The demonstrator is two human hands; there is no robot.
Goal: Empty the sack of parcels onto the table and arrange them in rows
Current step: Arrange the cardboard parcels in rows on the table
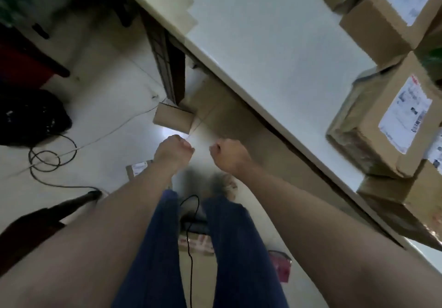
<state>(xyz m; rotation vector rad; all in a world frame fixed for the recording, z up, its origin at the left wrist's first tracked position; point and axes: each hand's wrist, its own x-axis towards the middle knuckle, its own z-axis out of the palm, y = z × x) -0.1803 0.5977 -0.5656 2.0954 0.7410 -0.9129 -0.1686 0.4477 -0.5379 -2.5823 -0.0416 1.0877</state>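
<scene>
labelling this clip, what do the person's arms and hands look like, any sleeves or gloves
Both arms are bare up to the frame edge, with no sleeves in view. The left hand and right hand wear no gloves; no rings, watch or bands are visible, though the picture is blurred.

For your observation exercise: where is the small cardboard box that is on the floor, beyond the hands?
In the head view, the small cardboard box lies on the floor at the foot of the table leg, just beyond the left hand.

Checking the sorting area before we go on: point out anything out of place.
Several parcels lie on the floor instead of the table: one by the table leg, one under the left arm, and a pink one near the right leg. A loose cable trails across the floor.
</scene>
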